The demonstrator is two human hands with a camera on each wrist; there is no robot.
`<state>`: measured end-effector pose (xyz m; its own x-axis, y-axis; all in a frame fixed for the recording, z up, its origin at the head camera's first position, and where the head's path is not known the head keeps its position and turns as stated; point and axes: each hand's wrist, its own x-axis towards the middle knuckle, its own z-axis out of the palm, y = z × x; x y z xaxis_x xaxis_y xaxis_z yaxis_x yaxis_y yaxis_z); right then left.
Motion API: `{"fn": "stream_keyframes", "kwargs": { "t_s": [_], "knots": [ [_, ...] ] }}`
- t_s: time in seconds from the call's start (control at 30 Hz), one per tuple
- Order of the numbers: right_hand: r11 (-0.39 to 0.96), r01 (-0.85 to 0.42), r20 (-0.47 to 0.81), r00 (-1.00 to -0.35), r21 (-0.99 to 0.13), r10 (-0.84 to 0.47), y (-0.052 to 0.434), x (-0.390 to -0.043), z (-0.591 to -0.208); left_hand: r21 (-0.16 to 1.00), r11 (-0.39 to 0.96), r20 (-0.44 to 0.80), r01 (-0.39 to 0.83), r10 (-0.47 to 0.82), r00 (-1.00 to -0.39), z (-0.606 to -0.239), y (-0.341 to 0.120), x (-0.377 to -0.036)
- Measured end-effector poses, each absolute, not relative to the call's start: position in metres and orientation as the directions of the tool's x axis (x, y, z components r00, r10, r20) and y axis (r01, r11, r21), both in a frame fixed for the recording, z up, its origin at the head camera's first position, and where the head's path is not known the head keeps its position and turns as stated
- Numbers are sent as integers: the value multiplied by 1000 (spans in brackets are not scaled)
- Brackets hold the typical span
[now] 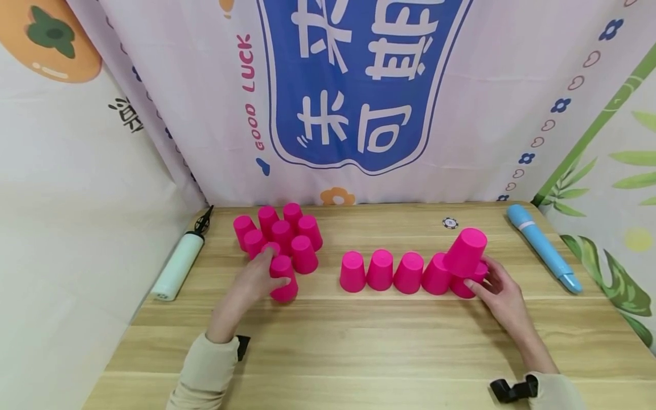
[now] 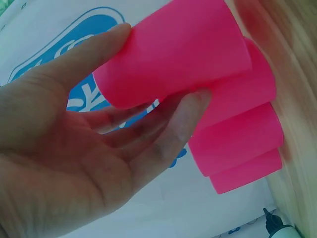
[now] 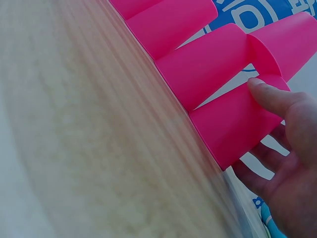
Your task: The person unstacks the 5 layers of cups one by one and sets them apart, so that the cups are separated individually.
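Note:
My left hand (image 1: 252, 280) is at the front of a cluster of upside-down pink cups. Its thumb and fingers hold the nearest cup (image 1: 283, 269) from both sides; the left wrist view shows the thumb on one side of that cup (image 2: 178, 54) and fingertips on the other. To the right, several pink cups stand upside down in a row. My right hand (image 1: 504, 296) grips the row's right-end cup (image 3: 237, 119), thumb in front and fingers behind. Another upside-down cup (image 1: 466, 250) rests across the tops of the last two, tilted in the head view.
A pale green hand pump (image 1: 179, 265) with a black nozzle lies at the table's left edge. Along the right edge is a blue pen-shaped object (image 1: 543, 247). A small round black-and-white disc (image 1: 450, 222) lies behind the row. Printed cloth (image 1: 220, 142) hangs behind the table.

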<state>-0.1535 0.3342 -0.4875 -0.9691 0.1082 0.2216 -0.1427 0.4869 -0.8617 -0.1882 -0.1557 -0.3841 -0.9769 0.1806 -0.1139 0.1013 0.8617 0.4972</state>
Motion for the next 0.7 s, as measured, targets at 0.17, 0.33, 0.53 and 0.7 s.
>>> {"fn": "stream_keyframes", "kwargs": {
  "t_s": [0.17,0.33,0.53,0.7],
  "knots": [
    [480,-135,212,-971,-867,109,333,-152,-485,447,888,-121,105,176,-977,-387,-154,-188],
    [483,-131,209,-972,-866,111,332,-151,-483,418,902,-112,110,171,-979,-389,-156,-189],
    [489,-129,209,-971,-863,113,333,-152,-485,408,903,-100,137,193,-976,-388,-156,-189],
    [488,-129,208,-972,-863,111,334,-153,-485,394,911,-107,123,179,-978,-375,-155,-182]
  ]
}}
